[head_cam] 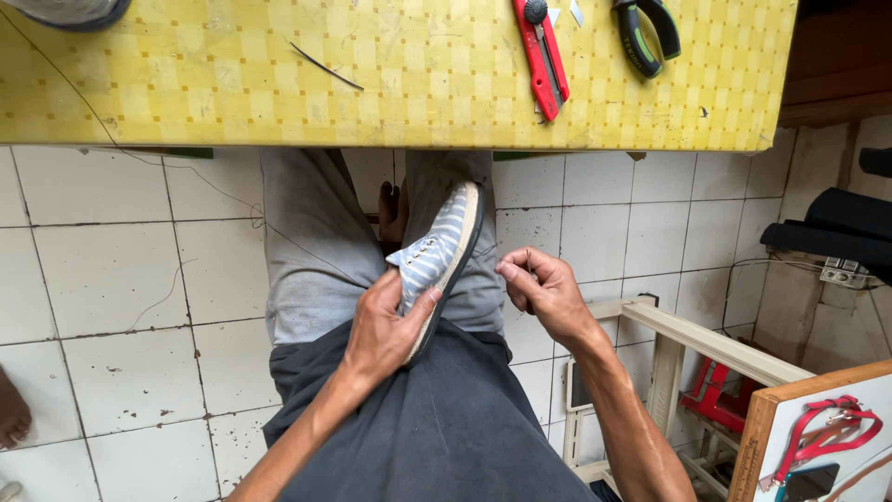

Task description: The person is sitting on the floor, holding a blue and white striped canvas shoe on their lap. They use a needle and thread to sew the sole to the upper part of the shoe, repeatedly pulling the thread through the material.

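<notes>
1. Head view: left hand (386, 325) grips shoe (439, 256) at its heel end, thumb on the upper, fingers wrapped round the sole side.
2. Shoe lies on the lap, toe pointing away toward the table (279, 93), sole edge turned right.
3. Right hand (544, 290) just beside the shoe's sole, fingers curled in a pinch; whether it holds anything, cannot tell.
4. On the table: red cutter (542, 56), green-handled pliers (646, 33).

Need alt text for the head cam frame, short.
Seen from above, a seated person's left hand grips a blue-striped shoe on their lap, while the right hand pinches beside its sole. A red utility knife lies on the yellow table ahead.
</notes>
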